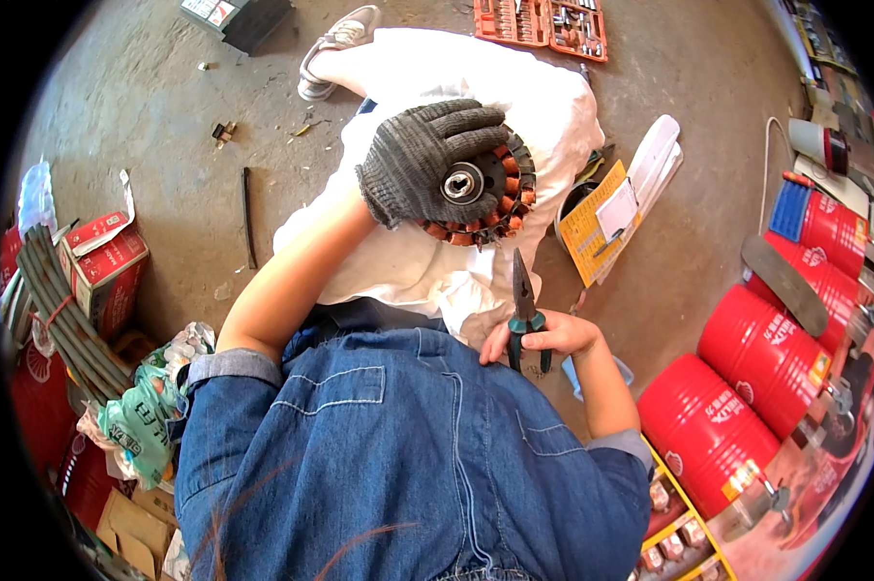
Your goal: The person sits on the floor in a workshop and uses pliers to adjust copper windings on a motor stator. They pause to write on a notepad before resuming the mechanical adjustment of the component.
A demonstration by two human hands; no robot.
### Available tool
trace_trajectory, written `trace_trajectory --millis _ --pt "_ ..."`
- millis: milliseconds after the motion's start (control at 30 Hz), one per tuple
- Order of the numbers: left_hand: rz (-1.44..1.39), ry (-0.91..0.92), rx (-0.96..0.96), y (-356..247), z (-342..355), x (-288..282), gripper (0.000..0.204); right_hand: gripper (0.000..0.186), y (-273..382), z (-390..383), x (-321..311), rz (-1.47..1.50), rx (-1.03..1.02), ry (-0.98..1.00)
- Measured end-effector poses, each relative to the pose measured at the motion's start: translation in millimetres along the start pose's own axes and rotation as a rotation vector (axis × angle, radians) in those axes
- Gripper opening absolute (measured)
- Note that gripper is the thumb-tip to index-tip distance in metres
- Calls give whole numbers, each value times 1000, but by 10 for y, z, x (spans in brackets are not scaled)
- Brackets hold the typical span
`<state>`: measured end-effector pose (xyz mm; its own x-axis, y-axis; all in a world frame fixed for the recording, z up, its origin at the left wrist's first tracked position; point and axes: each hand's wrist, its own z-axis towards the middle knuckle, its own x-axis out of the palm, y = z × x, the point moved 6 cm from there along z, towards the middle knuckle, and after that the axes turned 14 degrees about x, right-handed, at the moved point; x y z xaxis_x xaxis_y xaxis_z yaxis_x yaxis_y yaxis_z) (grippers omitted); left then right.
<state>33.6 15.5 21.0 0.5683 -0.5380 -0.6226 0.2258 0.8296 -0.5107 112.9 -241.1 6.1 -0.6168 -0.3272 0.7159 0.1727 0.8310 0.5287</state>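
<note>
My left hand point(420, 155), in a dark grey knit glove, is closed over a round motor stator point(511, 198) with copper windings around its rim. A metal hub point(462, 183) shows at the stator's centre, beside the gloved thumb. Below it, my bare right hand point(565, 334) grips needle-nose pliers point(523, 300) with dark green handles. Their jaws point up toward the stator and do not touch it. A white cloth point(360, 252) covers my lap beneath both hands. The fingers under the stator are hidden.
An orange socket set case point(510, 24) lies ahead on the concrete floor. Right of my legs is a yellow card point(592, 228) with papers; several red drums point(708, 431) stand farther right. A red box point(108, 266) and coiled hose point(64, 310) are at the left, a battery point(239, 19) ahead.
</note>
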Motion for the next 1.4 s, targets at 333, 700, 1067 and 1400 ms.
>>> trace_trajectory --millis 333,700,1067,1400 --pt "14 -3 1 -34 40 -12 60 48 -29 11 -31 137 134 42" --pt "18 -1 -17 -4 3 12 67 57 -74 23 -88 248 70 159" --pt "12 -20 -5 -40 41 -30 61 63 -67 75 -190 242 71 151" --pt "16 -22 1 -25 51 -34 60 62 65 52 -226 343 113 257"
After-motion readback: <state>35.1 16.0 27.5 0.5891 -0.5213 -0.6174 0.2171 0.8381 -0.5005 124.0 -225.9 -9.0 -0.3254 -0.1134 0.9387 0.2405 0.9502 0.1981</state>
